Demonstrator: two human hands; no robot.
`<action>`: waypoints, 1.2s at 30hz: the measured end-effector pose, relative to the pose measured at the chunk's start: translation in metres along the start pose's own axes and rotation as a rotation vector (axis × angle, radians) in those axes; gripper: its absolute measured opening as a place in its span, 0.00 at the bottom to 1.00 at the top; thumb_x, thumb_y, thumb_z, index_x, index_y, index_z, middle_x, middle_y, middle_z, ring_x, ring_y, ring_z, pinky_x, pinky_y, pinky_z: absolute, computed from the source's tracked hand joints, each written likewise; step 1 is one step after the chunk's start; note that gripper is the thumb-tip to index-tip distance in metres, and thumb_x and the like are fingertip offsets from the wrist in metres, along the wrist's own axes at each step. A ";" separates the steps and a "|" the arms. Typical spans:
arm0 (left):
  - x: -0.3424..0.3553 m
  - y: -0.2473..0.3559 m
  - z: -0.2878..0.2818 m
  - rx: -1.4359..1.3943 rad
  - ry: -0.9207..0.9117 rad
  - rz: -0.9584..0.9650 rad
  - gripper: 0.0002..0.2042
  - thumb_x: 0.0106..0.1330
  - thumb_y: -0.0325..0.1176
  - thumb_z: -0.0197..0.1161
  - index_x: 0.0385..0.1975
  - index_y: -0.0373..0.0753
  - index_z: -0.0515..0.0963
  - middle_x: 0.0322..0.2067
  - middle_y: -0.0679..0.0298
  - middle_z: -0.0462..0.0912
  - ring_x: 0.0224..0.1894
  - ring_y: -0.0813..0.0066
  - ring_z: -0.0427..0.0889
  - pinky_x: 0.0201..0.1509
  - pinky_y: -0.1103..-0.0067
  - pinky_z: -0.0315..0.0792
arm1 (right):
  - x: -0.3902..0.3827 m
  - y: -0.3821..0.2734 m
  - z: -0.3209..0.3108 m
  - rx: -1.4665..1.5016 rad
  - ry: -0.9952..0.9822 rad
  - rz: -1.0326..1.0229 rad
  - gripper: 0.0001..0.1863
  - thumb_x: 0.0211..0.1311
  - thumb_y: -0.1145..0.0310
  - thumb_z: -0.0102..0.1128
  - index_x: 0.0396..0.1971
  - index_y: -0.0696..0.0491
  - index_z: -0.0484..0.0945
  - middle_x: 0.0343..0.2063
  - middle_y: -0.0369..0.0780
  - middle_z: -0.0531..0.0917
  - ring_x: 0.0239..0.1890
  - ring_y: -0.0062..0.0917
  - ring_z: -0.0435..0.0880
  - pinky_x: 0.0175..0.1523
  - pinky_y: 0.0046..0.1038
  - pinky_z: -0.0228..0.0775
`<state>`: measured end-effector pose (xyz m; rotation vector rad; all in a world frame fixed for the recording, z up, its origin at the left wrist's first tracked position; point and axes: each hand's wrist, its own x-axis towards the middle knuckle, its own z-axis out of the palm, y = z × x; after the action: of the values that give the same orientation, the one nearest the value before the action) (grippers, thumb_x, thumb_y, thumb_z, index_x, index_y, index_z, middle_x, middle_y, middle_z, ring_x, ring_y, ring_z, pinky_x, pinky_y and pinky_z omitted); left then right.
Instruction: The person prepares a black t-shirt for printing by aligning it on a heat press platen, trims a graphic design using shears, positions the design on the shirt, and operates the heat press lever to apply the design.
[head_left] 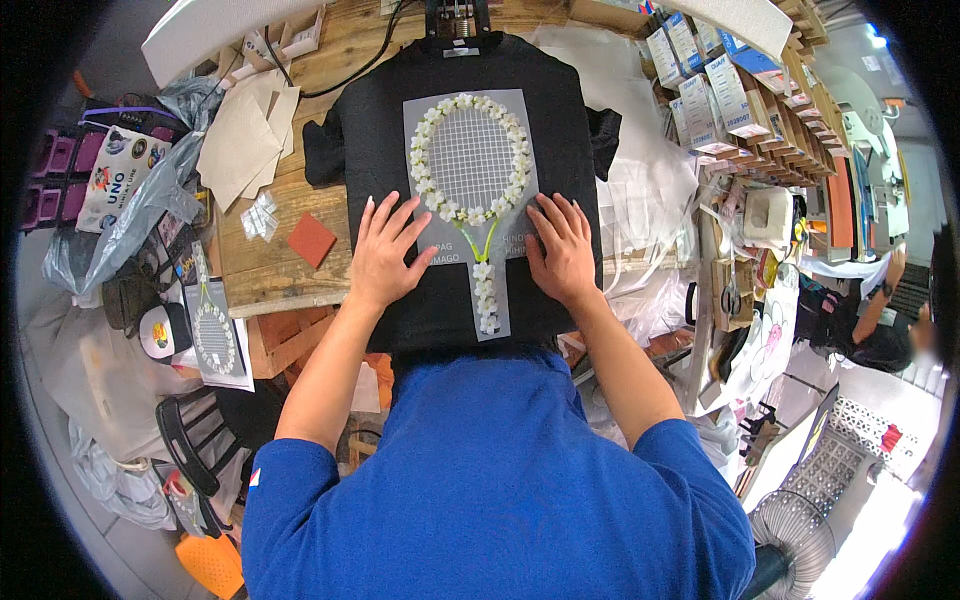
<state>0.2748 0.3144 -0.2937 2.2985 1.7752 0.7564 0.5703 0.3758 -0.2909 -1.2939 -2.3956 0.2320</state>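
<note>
A black t-shirt [560, 130] lies spread flat over a press platen on the wooden table. On it rests a grey transfer sheet [470, 160] printed with a racket shape ringed by white flowers. My left hand [385, 250] presses flat on the shirt at the sheet's lower left edge, fingers spread. My right hand [562, 248] presses flat at the sheet's lower right edge, fingers apart. Neither hand holds anything. The racket's flower handle [487, 295] runs down between my two hands.
Brown paper sheets [245, 135] and a small red square pad [311, 240] lie on the table [255, 275] to the left. A second racket print [213, 335] and plastic bags sit lower left. Shelves of boxed cards [720, 95] stand right. Another person [880, 320] sits far right.
</note>
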 end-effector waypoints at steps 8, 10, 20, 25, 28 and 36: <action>0.006 0.004 -0.003 -0.014 -0.006 -0.045 0.19 0.57 0.40 0.71 0.49 0.44 0.81 0.58 0.62 0.75 0.66 0.55 0.66 0.71 0.55 0.54 | 0.009 -0.003 -0.008 0.021 0.015 0.010 0.19 0.58 0.67 0.62 0.50 0.53 0.80 0.56 0.42 0.78 0.63 0.40 0.72 0.69 0.47 0.58; 0.018 0.005 -0.007 -0.002 -0.041 -0.090 0.15 0.58 0.38 0.70 0.45 0.46 0.81 0.56 0.64 0.75 0.63 0.56 0.69 0.67 0.58 0.58 | 0.020 0.009 -0.006 0.060 0.066 0.062 0.16 0.57 0.67 0.62 0.46 0.53 0.82 0.52 0.43 0.80 0.58 0.41 0.75 0.65 0.47 0.61; 0.036 -0.115 0.005 -1.491 -0.131 -1.404 0.32 0.76 0.59 0.41 0.63 0.35 0.72 0.59 0.53 0.78 0.60 0.61 0.78 0.64 0.61 0.71 | 0.059 0.110 0.006 1.338 -0.361 1.388 0.41 0.71 0.35 0.42 0.66 0.56 0.68 0.62 0.51 0.75 0.64 0.41 0.74 0.67 0.45 0.64; 0.000 -0.180 0.013 -1.706 0.298 -1.269 0.21 0.69 0.39 0.64 0.58 0.37 0.75 0.56 0.51 0.80 0.54 0.61 0.81 0.60 0.66 0.75 | 0.072 0.162 0.007 1.555 -0.187 1.297 0.22 0.69 0.60 0.53 0.53 0.63 0.77 0.51 0.49 0.84 0.52 0.41 0.83 0.64 0.43 0.71; -0.004 -0.189 -0.018 -1.222 0.364 -1.115 0.17 0.67 0.30 0.65 0.54 0.36 0.76 0.56 0.54 0.80 0.47 0.71 0.82 0.50 0.75 0.78 | 0.068 0.200 -0.004 1.374 0.201 1.086 0.22 0.67 0.75 0.57 0.61 0.56 0.72 0.50 0.47 0.83 0.56 0.36 0.80 0.66 0.42 0.63; -0.012 -0.183 -0.070 -1.061 0.128 -0.719 0.34 0.56 0.16 0.58 0.68 0.36 0.68 0.64 0.65 0.72 0.42 0.85 0.77 0.47 0.84 0.72 | 0.061 0.211 -0.048 1.487 0.041 0.783 0.44 0.61 0.88 0.49 0.75 0.36 0.56 0.76 0.49 0.49 0.71 0.38 0.60 0.67 0.43 0.59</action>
<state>0.0818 0.3435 -0.3109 0.8857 1.4810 1.2546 0.7221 0.5416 -0.3012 -1.1861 -0.8820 1.7065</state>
